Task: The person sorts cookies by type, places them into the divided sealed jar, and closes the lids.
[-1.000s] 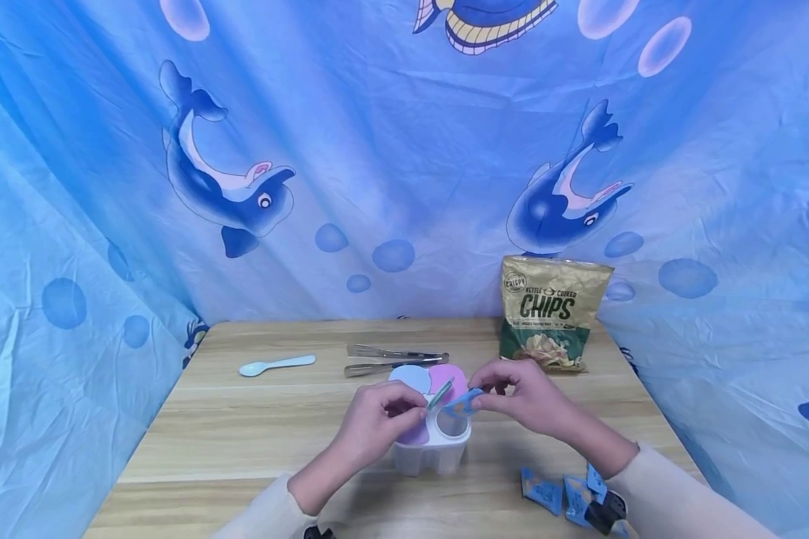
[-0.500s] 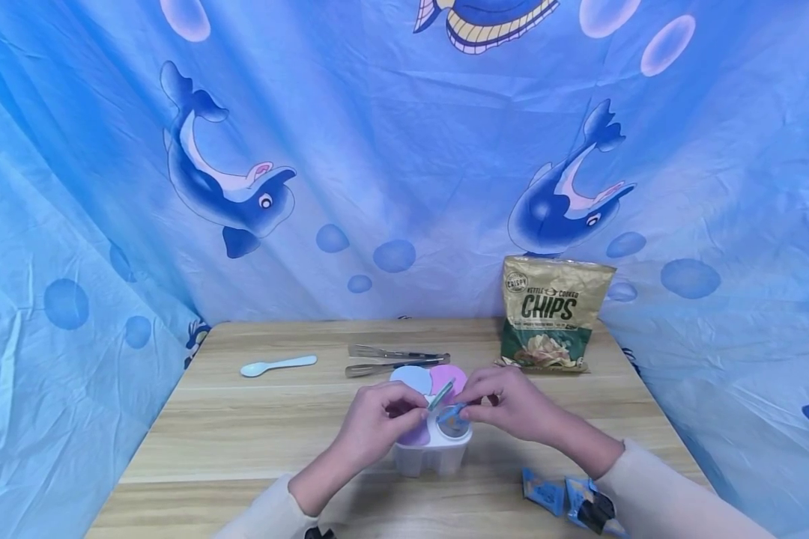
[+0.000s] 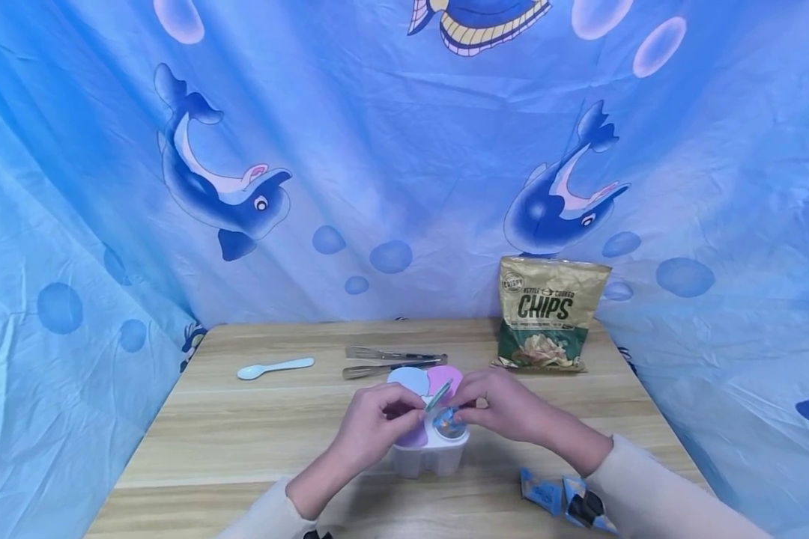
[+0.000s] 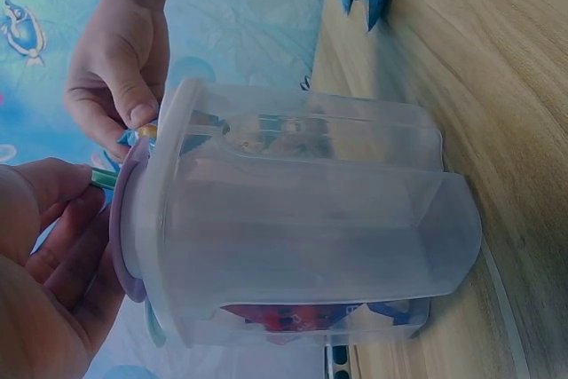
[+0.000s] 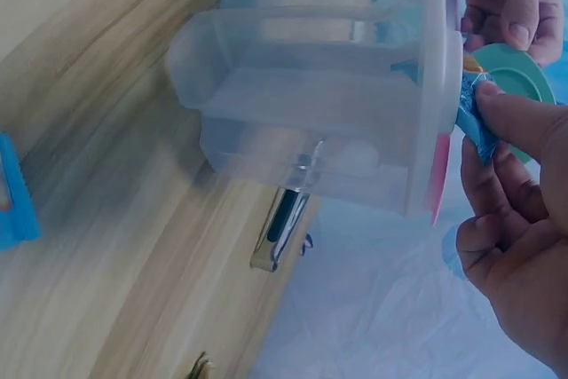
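A translucent container (image 3: 428, 458) with a white top and several round coloured lids stands on the wooden table. My left hand (image 3: 387, 418) pinches the raised green lid (image 5: 525, 77) by its edge, tilted beside an uncovered round opening. My right hand (image 3: 502, 406) pinches a small blue snack packet (image 5: 477, 114) between thumb and finger. In the head view the packet (image 3: 449, 424) sits at that opening, partly in it. The purple lid (image 4: 130, 224), the pink lid (image 3: 443, 376) and the light blue lid (image 3: 407, 379) lie over other openings. Something red and blue (image 4: 297, 315) shows through the container wall.
Several blue packets (image 3: 541, 492) lie near the right forearm, partly hidden by it. Metal tongs (image 3: 394, 362) lie behind the container, and a pale blue spoon (image 3: 276, 367) to their left. A chips bag (image 3: 551, 314) stands at the back right.
My right hand has moved left and slightly down, bringing the blue packet from the opening's right edge into its mouth. My left hand keeps the green lid raised in nearly the same place.
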A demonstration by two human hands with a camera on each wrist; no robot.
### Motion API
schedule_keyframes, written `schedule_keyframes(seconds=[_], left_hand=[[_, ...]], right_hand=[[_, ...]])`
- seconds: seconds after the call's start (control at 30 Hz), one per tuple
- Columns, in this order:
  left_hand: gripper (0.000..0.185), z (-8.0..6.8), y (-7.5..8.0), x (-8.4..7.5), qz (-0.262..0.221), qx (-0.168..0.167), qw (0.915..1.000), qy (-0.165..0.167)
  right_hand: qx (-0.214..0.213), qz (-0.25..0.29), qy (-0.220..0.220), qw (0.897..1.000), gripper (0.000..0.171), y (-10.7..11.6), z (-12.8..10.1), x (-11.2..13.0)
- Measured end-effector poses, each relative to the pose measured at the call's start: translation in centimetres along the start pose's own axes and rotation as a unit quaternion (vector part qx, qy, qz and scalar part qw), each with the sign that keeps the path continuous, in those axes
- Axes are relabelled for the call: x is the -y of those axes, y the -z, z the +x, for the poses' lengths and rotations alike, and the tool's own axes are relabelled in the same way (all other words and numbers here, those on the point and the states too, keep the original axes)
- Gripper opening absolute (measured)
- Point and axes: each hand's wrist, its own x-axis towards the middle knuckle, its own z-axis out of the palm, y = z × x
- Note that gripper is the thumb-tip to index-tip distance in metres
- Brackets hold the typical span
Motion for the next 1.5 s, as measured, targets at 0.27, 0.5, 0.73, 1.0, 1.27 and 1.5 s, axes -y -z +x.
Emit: schedule_keyframes(seconds=[0.27, 0.5, 0.73, 1.0, 1.27, 1.5], left_hand=[[0.010, -0.3, 0.1, 0.2, 0.008, -0.009, 0.9999, -0.004], [0.012, -0.4, 0.0, 0.1, 0.016, -0.004, 0.9998, 0.014], [0.016, -0.3, 0.2, -0.5, -0.011, 0.052, 0.9985, 0.015], [0.014, -0.1, 0.1, -0.4, 0.012, 0.032, 0.9994, 0.001], [0.014, -0.2, 0.0, -0.2, 0.012, 0.021, 0.9997, 0.003], [0.013, -0.2, 0.0, -0.3, 0.023, 0.007, 0.9997, -0.005]], right_hand=[[0.030, -0.050, 0.017, 0.998, 0.014, -0.4, 0.7, 1.1], [0.016, -0.024, -0.037, 0.999, 0.010, -2.4, 0.3, 1.2], [-0.036, -0.011, -0.040, 0.998, 0.009, -2.9, -0.2, 1.0], [-0.065, 0.004, 0.005, 0.998, 0.008, -2.7, -0.8, 0.4], [-0.074, 0.039, -0.045, 0.995, 0.011, -0.5, -2.2, -0.6], [-0.058, 0.032, -0.107, 0.992, 0.014, 1.9, -4.9, -2.3]])
